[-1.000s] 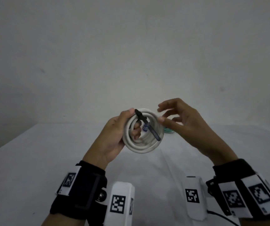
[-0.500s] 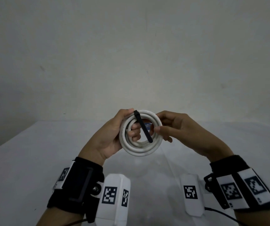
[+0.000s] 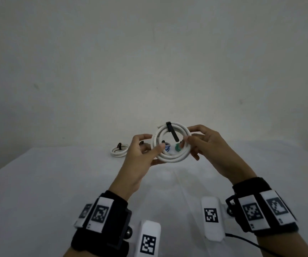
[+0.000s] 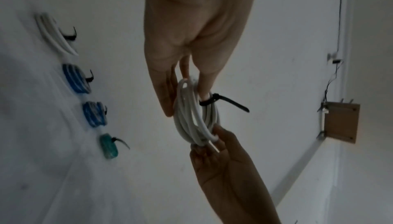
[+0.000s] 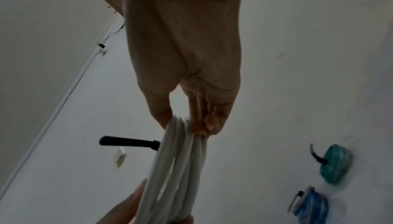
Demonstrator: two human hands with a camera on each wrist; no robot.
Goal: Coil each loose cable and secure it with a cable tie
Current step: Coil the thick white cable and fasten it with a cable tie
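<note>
I hold a coiled white cable upright in the air between both hands, above the white table. A black cable tie is wrapped round the top of the coil, and its tail points down across the opening. My left hand pinches the coil's left side, thumb in front and fingers behind. On the right rim, my right hand pinches the strands. The left wrist view shows the coil edge-on with the tie sticking out sideways. In the right wrist view my right hand clamps the bundled strands.
Tied coils lie in a row at the far side of the table: a white one, two blue ones and a teal one. A plain wall stands behind. A wooden board hangs on it.
The coil has been lifted further out and turned, so the tie now sits at the top. My left fingers have come out of the coil's middle to pinch its left edge; my right hand has taken the right rim.
</note>
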